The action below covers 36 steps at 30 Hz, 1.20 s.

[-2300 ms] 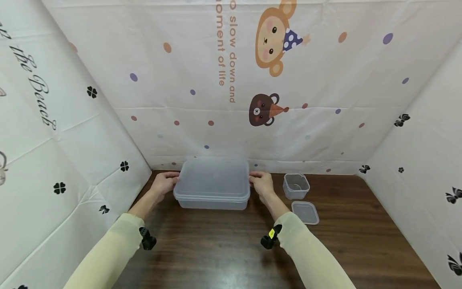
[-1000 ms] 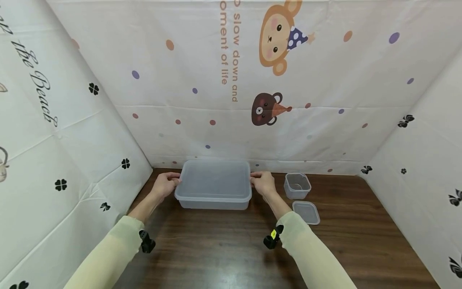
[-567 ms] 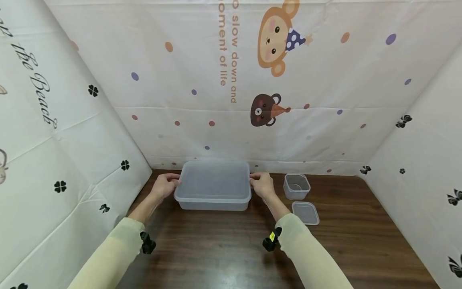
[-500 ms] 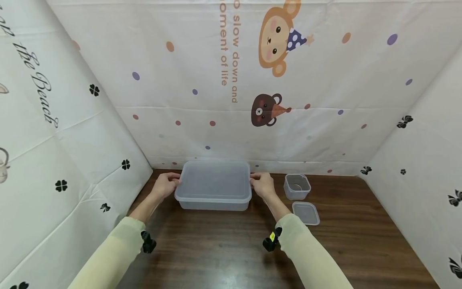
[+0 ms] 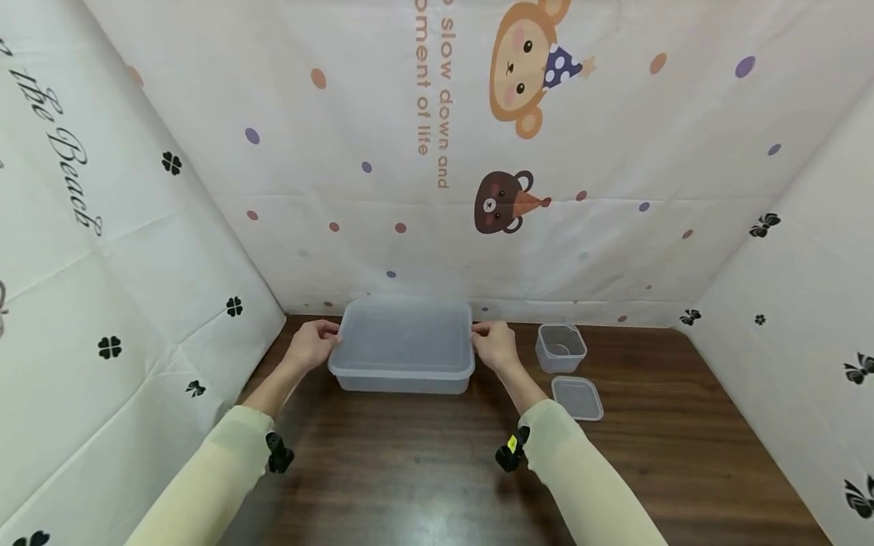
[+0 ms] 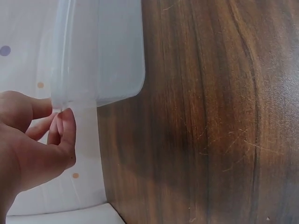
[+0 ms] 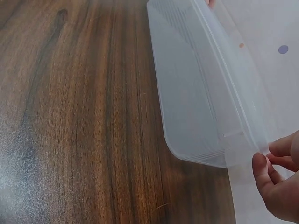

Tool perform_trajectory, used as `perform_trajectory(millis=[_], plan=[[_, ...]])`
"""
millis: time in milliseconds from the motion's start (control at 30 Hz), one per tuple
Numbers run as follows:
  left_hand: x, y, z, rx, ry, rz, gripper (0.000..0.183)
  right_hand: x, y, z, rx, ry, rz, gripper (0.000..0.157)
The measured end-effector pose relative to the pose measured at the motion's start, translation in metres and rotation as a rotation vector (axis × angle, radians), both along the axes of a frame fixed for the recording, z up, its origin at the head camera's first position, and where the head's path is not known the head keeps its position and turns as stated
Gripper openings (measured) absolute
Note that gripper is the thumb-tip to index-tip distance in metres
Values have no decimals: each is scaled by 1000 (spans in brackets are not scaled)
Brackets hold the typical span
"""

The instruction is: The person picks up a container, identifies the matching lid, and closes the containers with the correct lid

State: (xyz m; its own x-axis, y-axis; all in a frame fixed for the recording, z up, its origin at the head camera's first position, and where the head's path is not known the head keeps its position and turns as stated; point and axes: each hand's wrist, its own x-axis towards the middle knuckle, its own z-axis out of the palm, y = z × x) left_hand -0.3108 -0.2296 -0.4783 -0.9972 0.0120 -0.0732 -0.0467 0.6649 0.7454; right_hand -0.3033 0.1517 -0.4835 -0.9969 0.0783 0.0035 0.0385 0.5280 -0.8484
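Hardly anything has moved: left hand (image 5: 311, 346) and right hand (image 5: 495, 347), nearly closed, still pinch the lid (image 5: 406, 334); lifting unevenly could tip the box (image 5: 403, 386) between them

A booth-like place, with printed white sheets (image 5: 328, 152) walling a wooden tabletop (image 5: 382, 470).

Spreads out as a dark brown wood-grain table (image 5: 382, 447), catching glare well away from the back edge. Carries a wide translucent box (image 5: 403, 384) near that edge, toward the back left corner, lid (image 5: 403, 341) on top. Toward the back right corner, bears a small open container (image 5: 561, 365) and, just in front, a small flat square cover (image 5: 578, 399).
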Motion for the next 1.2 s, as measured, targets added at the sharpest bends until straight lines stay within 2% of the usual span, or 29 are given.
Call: perform_trajectory(millis=[167, 367, 600, 933, 1200], plan=[[-1, 2, 3, -5, -5, 6, 35, 0, 0, 2, 28, 1, 8, 28], [-1, 4, 3, -59, 18, 7, 35, -1, 0, 3, 9, -5, 5, 27], [1, 4, 1, -17, -19, 33, 36, 0, 1, 1, 15, -19, 24, 28], [3, 4, 3, 66, -27, 51, 37, 1, 2, 6, 45, 6, 31, 28], [3, 4, 0, 39, -30, 44, 38, 1, 1, -3, 17, 13, 12, 29]])
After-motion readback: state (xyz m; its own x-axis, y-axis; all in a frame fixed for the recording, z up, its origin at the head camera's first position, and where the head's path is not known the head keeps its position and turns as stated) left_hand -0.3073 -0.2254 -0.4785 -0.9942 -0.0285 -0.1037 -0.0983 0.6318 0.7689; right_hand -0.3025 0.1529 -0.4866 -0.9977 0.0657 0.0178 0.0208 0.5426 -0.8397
